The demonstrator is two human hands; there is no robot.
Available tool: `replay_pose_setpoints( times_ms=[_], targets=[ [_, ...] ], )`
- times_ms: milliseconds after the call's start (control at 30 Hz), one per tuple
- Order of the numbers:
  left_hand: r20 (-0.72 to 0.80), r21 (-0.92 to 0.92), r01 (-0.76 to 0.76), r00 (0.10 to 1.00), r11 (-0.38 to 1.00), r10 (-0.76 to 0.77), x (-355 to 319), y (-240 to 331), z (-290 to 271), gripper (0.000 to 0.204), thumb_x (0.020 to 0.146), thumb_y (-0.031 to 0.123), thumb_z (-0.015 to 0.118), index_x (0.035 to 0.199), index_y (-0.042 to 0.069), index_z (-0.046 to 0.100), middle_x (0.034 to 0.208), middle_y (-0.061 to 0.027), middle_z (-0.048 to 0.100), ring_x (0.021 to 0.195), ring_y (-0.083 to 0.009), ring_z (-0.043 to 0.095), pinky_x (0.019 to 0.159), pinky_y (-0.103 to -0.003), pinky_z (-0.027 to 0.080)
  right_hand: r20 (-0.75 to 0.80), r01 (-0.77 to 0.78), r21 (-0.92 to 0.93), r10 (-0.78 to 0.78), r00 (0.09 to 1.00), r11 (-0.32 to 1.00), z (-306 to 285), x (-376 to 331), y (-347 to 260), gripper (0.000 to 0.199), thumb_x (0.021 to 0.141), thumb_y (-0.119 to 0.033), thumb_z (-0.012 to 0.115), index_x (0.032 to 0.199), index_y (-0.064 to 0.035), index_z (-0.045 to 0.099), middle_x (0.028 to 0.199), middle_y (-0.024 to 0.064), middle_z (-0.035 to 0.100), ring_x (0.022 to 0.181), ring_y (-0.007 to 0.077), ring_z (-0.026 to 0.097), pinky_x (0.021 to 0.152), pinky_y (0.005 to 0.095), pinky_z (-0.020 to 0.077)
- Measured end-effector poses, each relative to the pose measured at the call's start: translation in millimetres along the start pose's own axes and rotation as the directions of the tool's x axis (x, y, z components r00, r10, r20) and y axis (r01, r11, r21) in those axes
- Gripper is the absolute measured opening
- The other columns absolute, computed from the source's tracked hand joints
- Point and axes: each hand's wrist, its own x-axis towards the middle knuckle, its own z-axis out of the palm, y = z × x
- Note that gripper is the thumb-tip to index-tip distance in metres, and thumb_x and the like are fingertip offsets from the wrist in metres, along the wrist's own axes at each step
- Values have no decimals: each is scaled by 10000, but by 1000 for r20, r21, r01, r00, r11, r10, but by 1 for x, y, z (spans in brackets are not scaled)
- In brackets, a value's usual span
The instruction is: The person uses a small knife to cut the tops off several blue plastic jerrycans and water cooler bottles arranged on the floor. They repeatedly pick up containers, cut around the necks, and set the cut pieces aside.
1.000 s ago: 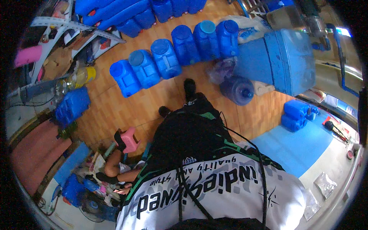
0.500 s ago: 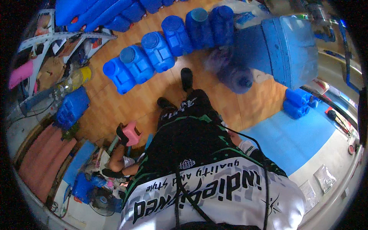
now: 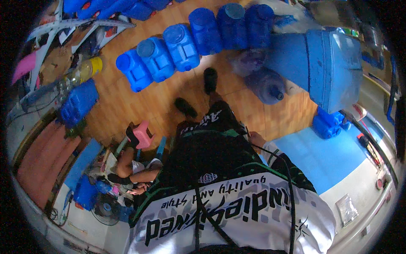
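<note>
My right hand hangs beside my right hip, next to the dark shorts. Its fingers are small and partly hidden, so I cannot tell whether they are closed or hold anything. My left hand is out of view. Ahead of my feet stands a curved row of several blue water jugs with round caps. To their right a translucent round water bottle lies on the floor, its neck facing right. Beside it is a large blue plastic container.
At the left, a person sits near a pink stool and a fan. A white metal rack stands far left. More blue jugs lie at the right beside a blue mat. The floor is wood-patterned.
The view has shifted slightly, and the jugs sit a little farther right in it. My right hand has come into clearer view beside my hip. The seated person's hand now shows.
</note>
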Motion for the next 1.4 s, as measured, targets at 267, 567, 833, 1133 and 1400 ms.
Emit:
replay_pose_setpoints(
  times_ms=[267, 567, 833, 1133, 1400],
  targets=[
    [56, -110, -174, 982, 979, 181, 18, 42, 57, 235, 816, 121, 487, 1008, 67, 611, 923, -133, 643, 858, -255, 602, 761, -362, 469, 200, -202, 76, 184, 963, 976, -24, 43, -45, 301, 828, -340, 573, 893, -47, 592, 695, 66, 563, 649, 191, 542, 587, 376, 457],
    [127, -227, -473, 852, 851, 507, 75, 75, 113, 248, 832, 108, 477, 1041, 68, 605, 946, -129, 643, 876, -244, 599, 775, -351, 466, 519, 171, -353, 41, 854, 920, -53, 77, -71, 335, 795, -298, 599, 930, 8, 588, 856, 166, 623, 787, 277, 606, 697, 400, 470],
    [653, -6, -326, 715, 945, 251, 145, 129, 167, 274, 917, 160, 415, 1131, 66, 558, 1062, -122, 614, 1020, -229, 548, 887, -344, 416, 355, -561, 536, 435, 828, 630, -45, 76, -77, 424, 803, -355, 635, 1094, -48, 609, 1036, 88, 642, 971, 250, 586, 826, 342, 456],
    [669, 39, -166, 737, 985, 97, 89, 238, 120, 416, 916, 311, 452, 1249, 62, 483, 1245, -107, 503, 1148, -213, 453, 975, -337, 345, 72, -270, 512, 273, 959, 816, -33, 74, -61, 364, 804, -298, 579, 1053, -34, 614, 994, 82, 628, 947, 190, 564, 845, 306, 428],
    [689, -249, -262, 628, 932, 361, 74, 237, 83, 530, 887, 372, 512, 1293, 38, 446, 1324, -97, 446, 1191, -203, 417, 988, -324, 333, -82, 263, 514, -258, 963, 817, -24, 49, -47, 534, 809, -390, 570, 1176, -10, 498, 1110, 93, 574, 1011, 220, 527, 890, 344, 400]
  ],
)
